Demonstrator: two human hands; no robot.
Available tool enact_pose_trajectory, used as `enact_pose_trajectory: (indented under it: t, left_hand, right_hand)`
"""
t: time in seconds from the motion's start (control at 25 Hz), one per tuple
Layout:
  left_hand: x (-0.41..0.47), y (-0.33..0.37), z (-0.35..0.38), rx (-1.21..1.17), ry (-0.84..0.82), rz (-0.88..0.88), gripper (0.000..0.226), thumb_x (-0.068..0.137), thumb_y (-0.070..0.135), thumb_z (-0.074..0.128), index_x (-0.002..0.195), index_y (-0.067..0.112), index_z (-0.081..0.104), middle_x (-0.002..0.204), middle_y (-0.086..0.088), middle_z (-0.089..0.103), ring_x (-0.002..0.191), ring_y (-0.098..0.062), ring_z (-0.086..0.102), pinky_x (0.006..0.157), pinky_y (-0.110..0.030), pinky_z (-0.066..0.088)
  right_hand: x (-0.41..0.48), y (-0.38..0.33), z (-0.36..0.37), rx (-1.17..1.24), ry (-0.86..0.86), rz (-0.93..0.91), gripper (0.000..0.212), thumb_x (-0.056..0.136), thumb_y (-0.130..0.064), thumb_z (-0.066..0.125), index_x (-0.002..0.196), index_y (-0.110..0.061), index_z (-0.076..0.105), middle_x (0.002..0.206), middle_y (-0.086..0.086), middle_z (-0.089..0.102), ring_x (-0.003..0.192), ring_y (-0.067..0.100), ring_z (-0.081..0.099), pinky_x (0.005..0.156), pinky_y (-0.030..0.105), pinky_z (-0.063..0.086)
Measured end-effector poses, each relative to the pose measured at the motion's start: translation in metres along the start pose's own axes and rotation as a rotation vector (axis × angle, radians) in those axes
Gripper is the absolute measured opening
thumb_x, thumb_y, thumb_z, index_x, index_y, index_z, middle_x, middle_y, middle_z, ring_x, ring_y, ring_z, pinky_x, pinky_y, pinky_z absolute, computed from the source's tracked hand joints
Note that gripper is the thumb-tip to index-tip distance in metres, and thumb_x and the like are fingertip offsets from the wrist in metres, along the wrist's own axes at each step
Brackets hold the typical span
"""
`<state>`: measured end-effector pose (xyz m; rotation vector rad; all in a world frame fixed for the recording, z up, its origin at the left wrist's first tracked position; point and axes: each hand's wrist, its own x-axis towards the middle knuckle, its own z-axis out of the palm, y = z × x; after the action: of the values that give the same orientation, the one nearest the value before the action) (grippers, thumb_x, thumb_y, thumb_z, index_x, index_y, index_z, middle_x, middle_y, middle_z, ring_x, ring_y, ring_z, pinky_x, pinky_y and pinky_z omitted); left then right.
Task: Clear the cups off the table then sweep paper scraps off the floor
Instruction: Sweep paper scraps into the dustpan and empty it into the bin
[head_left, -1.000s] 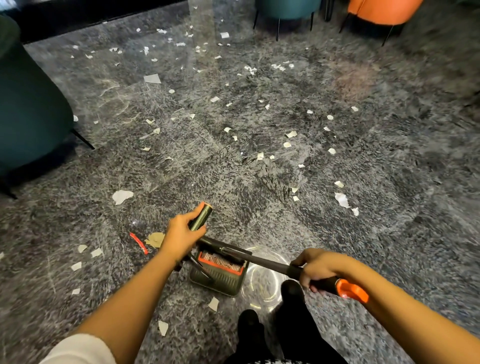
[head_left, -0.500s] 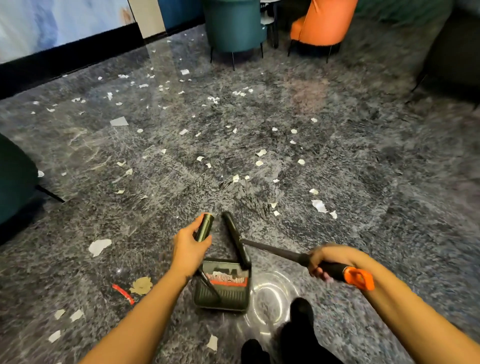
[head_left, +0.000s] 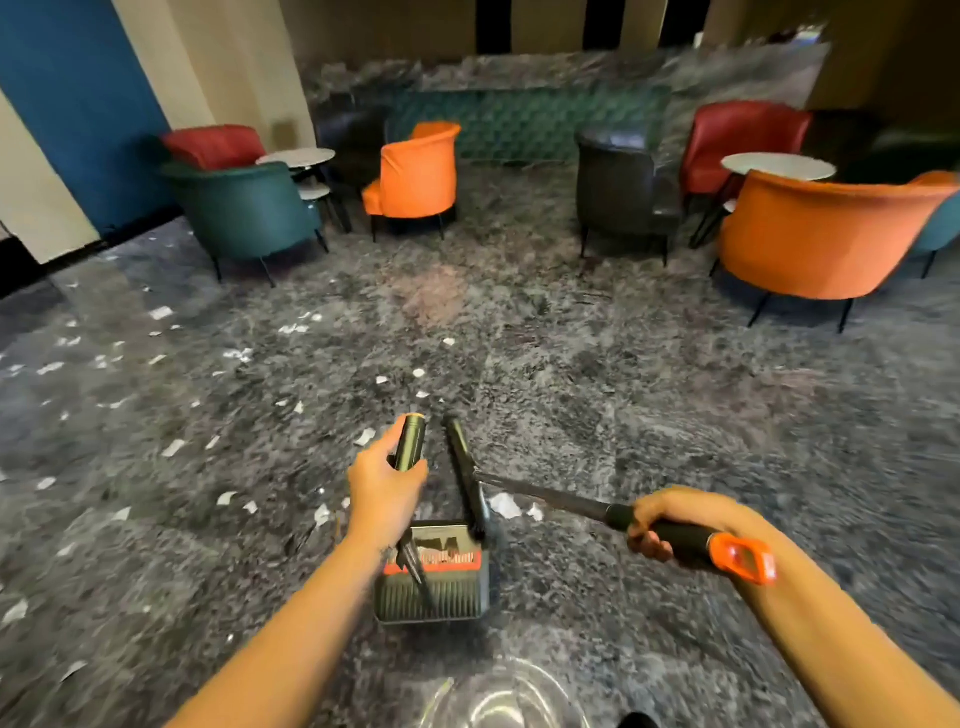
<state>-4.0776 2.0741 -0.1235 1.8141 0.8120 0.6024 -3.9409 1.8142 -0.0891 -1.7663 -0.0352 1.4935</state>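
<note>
Curled round the dark olive, cylindrical dustpan handle (head_left: 410, 441), the left grip (head_left: 387, 491) holds it just left of the frame's centre, with the handle's top poking out above the fingers. A thin rod runs from it down to the dark green ribbed plastic dustpan (head_left: 431, 592), which sits on the glossy grey marbled floor (head_left: 649, 395) at lower centre and has an orange-red strip across it. The right grip (head_left: 660, 525), at lower right, is wrapped round the black sleeve of the slim dark broom (head_left: 545, 496), whose orange loop end sticks out behind the hand. The shaft slants up and left to the narrow black broom head (head_left: 465, 478), which stands nearly upright in the frame just right of the dustpan handle, with its lower end at the pan's upper right corner; motion blur hides whether they touch. White paper scraps (head_left: 504, 505) lie beside the broom head near the pan, and many more are scattered across the left and centre of the floor. Across the top of the frame stand a teal armchair (head_left: 244, 208), a small orange armchair (head_left: 415, 171), a dark grey armchair (head_left: 623, 187) and a large orange armchair (head_left: 831, 234). A round pale desk (head_left: 297, 156) is at upper left and another at upper right.
</note>
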Motion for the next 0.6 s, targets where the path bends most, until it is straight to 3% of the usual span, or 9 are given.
enact_pose_trajectory:
  t: [0.08,0.2,0.36,0.48,0.6]
  left_hand:
    - [0.029,0.036,0.055,-0.049,-0.03,0.028,0.06,0.084,-0.001,0.063,0.138,0.02,0.048,0.078,-0.011,0.061,0.051,-0.02,0.043,0.045,-0.025,0.037]
    - [0.067,0.083,0.135,-0.084,-0.003,0.093,0.059,0.083,-0.003,0.064,0.136,0.018,0.05,0.07,0.003,0.058,0.049,-0.013,0.043,0.04,-0.012,0.032]
    - [0.115,0.158,0.263,-0.118,-0.073,0.169,0.058,0.084,-0.004,0.063,0.137,0.014,0.049,0.073,0.019,0.052,0.054,-0.016,0.046,0.04,-0.014,0.034]
    - [0.138,0.207,0.351,-0.135,-0.123,0.203,0.06,0.085,0.0,0.064,0.14,0.016,0.046,0.081,0.005,0.06,0.059,-0.017,0.053,0.046,-0.022,0.043]
    - [0.151,0.252,0.449,-0.171,-0.219,0.234,0.063,0.085,0.002,0.063,0.142,0.018,0.042,0.089,-0.01,0.065,0.061,-0.024,0.055,0.055,-0.035,0.048]
  right_hand:
    - [-0.005,-0.009,-0.056,0.118,0.061,-0.057,0.024,0.094,0.002,0.03,0.075,-0.002,0.044,0.043,0.005,0.042,0.025,0.006,0.039,0.027,0.012,0.03]
    - [-0.013,-0.02,-0.14,0.213,0.137,-0.128,0.022,0.092,0.004,0.031,0.076,-0.002,0.044,0.051,0.008,0.041,0.027,0.007,0.039,0.027,0.012,0.031]
    - [-0.028,-0.03,-0.27,0.33,0.256,-0.2,0.017,0.091,0.008,0.033,0.082,0.002,0.046,0.058,0.011,0.041,0.028,0.009,0.042,0.026,0.013,0.032]
    - [-0.042,-0.029,-0.354,0.434,0.297,-0.226,0.015,0.091,0.008,0.031,0.092,0.003,0.045,0.062,0.011,0.041,0.028,0.01,0.044,0.026,0.013,0.033]
    - [-0.059,-0.019,-0.436,0.573,0.348,-0.272,0.017,0.092,0.008,0.029,0.083,0.003,0.043,0.063,0.012,0.04,0.027,0.01,0.043,0.026,0.013,0.033]
